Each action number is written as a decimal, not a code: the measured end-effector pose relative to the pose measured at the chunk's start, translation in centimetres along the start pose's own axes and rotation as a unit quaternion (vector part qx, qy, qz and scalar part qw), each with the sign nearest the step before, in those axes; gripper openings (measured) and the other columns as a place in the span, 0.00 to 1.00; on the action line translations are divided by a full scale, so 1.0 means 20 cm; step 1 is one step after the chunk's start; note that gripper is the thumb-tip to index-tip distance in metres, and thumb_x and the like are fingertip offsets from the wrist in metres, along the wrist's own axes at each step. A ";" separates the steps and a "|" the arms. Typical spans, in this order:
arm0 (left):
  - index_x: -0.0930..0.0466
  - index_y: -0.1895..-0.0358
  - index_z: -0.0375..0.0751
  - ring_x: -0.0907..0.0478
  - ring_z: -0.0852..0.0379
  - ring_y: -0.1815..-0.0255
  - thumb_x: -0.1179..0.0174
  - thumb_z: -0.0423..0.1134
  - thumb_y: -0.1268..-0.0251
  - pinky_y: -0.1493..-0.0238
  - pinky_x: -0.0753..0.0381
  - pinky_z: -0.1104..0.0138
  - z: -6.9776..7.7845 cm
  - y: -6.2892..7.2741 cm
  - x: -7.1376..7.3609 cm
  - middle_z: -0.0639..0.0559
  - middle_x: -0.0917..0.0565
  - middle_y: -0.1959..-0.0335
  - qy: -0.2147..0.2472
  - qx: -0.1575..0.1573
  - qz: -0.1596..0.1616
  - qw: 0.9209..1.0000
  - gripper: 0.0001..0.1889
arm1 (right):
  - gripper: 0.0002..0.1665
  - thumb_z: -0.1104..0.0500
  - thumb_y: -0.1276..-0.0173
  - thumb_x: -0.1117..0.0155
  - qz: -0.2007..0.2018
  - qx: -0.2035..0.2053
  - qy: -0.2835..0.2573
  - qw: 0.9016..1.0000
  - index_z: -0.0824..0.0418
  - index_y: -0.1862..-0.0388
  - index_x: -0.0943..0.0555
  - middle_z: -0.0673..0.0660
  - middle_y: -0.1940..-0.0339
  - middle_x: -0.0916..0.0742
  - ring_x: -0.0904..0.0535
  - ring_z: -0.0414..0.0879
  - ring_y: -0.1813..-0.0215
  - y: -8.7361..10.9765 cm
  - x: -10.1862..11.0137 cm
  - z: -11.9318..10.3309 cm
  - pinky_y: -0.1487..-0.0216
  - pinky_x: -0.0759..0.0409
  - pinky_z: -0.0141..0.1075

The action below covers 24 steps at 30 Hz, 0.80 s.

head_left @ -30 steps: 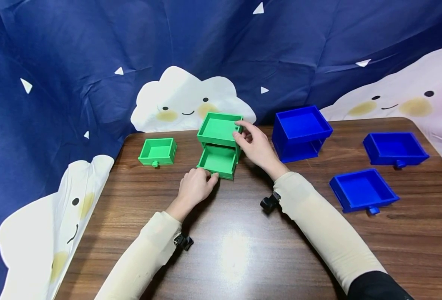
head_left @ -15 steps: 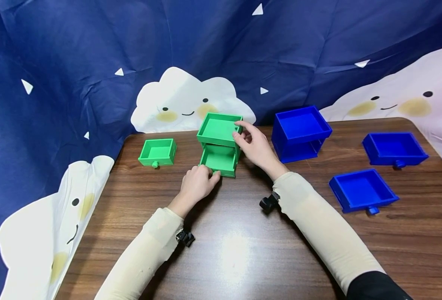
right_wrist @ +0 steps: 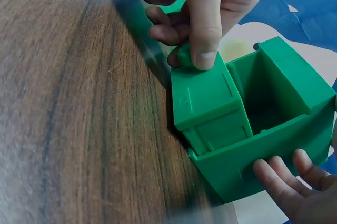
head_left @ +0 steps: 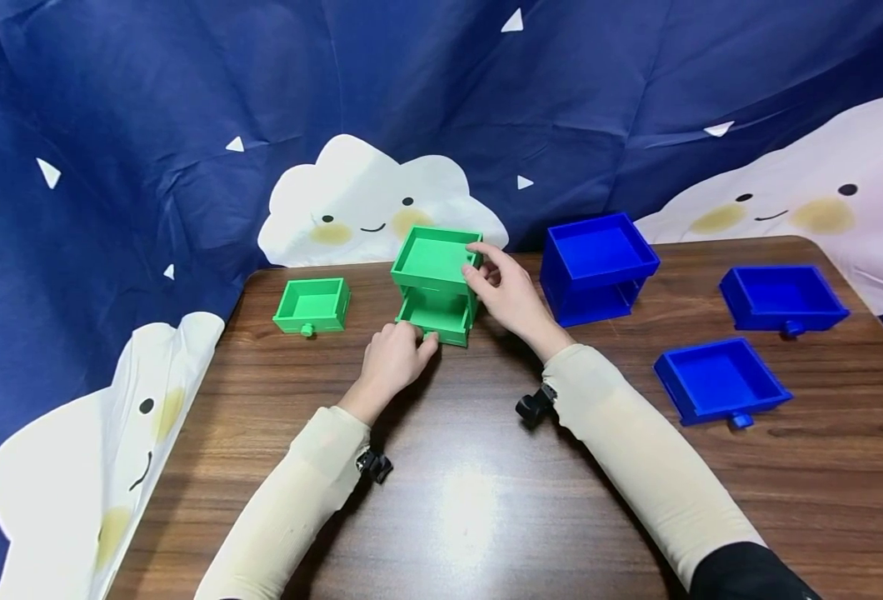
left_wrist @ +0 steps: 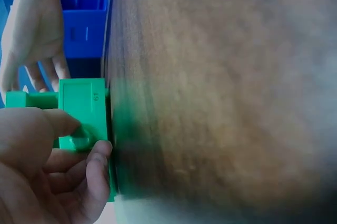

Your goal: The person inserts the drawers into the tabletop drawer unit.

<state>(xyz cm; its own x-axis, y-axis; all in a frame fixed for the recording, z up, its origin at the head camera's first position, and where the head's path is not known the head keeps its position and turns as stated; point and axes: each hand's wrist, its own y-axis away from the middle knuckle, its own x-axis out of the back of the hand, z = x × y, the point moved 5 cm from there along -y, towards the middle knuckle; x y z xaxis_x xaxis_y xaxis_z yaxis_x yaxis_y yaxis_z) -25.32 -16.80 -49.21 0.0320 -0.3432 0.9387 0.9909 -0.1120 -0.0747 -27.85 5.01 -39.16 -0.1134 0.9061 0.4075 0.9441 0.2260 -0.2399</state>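
A green cabinet [head_left: 436, 260] with a shallow tray top stands at the back middle of the table. Its upper slot is bare, and a green drawer [head_left: 436, 312] juts partway out of the lower one. My left hand [head_left: 391, 364] pinches the drawer's round knob [left_wrist: 80, 139] between thumb and finger. On the cabinet's right side, my right hand [head_left: 511, 298] holds it steady, thumb and index finger over the top rim. Its other fingertips [right_wrist: 263, 169] lie against the outer side wall in the right wrist view.
Another green drawer [head_left: 311, 305] lies left of the cabinet. To the right stands a blue cabinet [head_left: 599, 265] with an open front, and beyond it are two blue drawers [head_left: 782, 297]. A printed curtain [head_left: 411, 75] hangs close behind the table.
My left hand has moved forward with the knob, and the drawer has slid farther into the green cabinet. My right hand has stayed at the cabinet's side.
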 end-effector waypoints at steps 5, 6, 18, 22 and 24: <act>0.32 0.88 0.57 0.24 0.50 0.83 0.43 0.65 0.24 0.84 0.30 0.56 0.01 -0.04 0.00 0.56 0.26 0.86 0.005 0.005 0.002 1.000 0.31 | 0.27 0.50 0.16 0.38 0.003 0.004 0.003 1.000 0.59 0.24 0.23 0.59 0.55 0.18 0.21 0.54 0.53 0.00 0.00 0.00 0.46 0.24 0.42; 0.32 0.88 0.57 0.25 0.50 0.83 0.43 0.65 0.24 0.84 0.29 0.55 0.01 -0.04 0.00 0.56 0.27 0.87 0.007 0.007 0.001 1.000 0.31 | 0.27 0.50 0.16 0.38 0.003 0.004 0.004 1.000 0.59 0.24 0.23 0.59 0.55 0.18 0.21 0.54 0.53 -0.01 0.00 0.01 0.46 0.24 0.42; 0.32 0.88 0.55 0.23 0.46 0.81 0.44 0.64 0.23 0.82 0.27 0.52 0.02 -0.12 0.00 0.53 0.25 0.85 0.011 0.032 -0.007 0.999 0.32 | 0.26 0.52 0.16 0.37 0.004 0.002 -0.008 1.000 0.59 0.25 0.22 0.59 0.56 0.18 0.21 0.54 0.55 0.00 0.00 0.00 0.50 0.25 0.39; 0.31 0.86 0.53 0.21 0.45 0.77 0.44 0.64 0.22 0.78 0.24 0.51 0.04 -0.13 0.02 0.52 0.24 0.83 0.008 0.041 -0.015 0.999 0.31 | 0.26 0.53 0.17 0.37 0.001 0.002 -0.016 1.000 0.59 0.25 0.22 0.59 0.56 0.18 0.22 0.54 0.56 0.00 0.00 -0.01 0.51 0.24 0.40; 0.31 0.86 0.53 0.20 0.45 0.77 0.45 0.65 0.22 0.76 0.24 0.50 0.05 -0.14 0.02 0.52 0.24 0.83 0.007 0.046 -0.021 0.999 0.31 | 0.26 0.53 0.16 0.37 -0.003 0.002 -0.019 1.000 0.60 0.25 0.22 0.60 0.56 0.18 0.22 0.54 0.56 0.00 0.00 -0.01 0.50 0.24 0.40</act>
<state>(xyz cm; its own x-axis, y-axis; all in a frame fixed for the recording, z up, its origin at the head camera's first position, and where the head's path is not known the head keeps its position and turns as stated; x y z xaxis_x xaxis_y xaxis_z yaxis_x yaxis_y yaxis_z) -27.98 -15.67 -48.33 -0.0107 -0.3535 0.9354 0.9992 -0.0410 -0.0041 -27.73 4.89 -39.01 -0.1299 0.9175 0.3759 0.9425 0.2320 -0.2406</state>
